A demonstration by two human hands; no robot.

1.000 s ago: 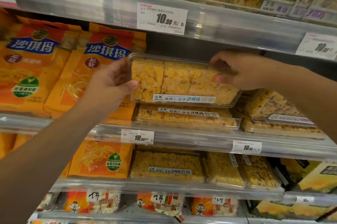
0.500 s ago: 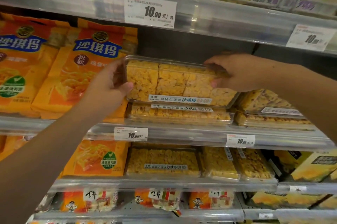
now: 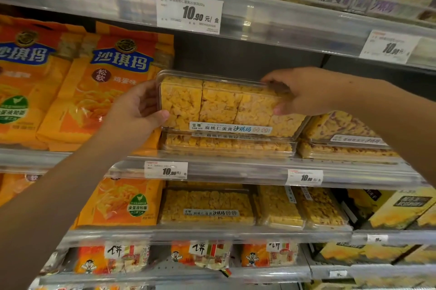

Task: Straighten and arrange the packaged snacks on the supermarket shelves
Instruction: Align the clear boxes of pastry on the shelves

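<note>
Held at both short ends above a matching box (image 3: 227, 146) on the middle shelf (image 3: 236, 168): a clear-lidded sachima box (image 3: 226, 105), long axis running left to right, front face tilted up. Left hand (image 3: 139, 112) gripping the left end, right hand (image 3: 306, 91) pinching the far right corner. Likely next: lowering flat onto the stack, square with the shelf edge.

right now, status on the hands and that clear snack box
Left hand and right hand grip the ends of the clear sachima box. Box tilted, resting on the stacked box. Nothing in the way.
</note>
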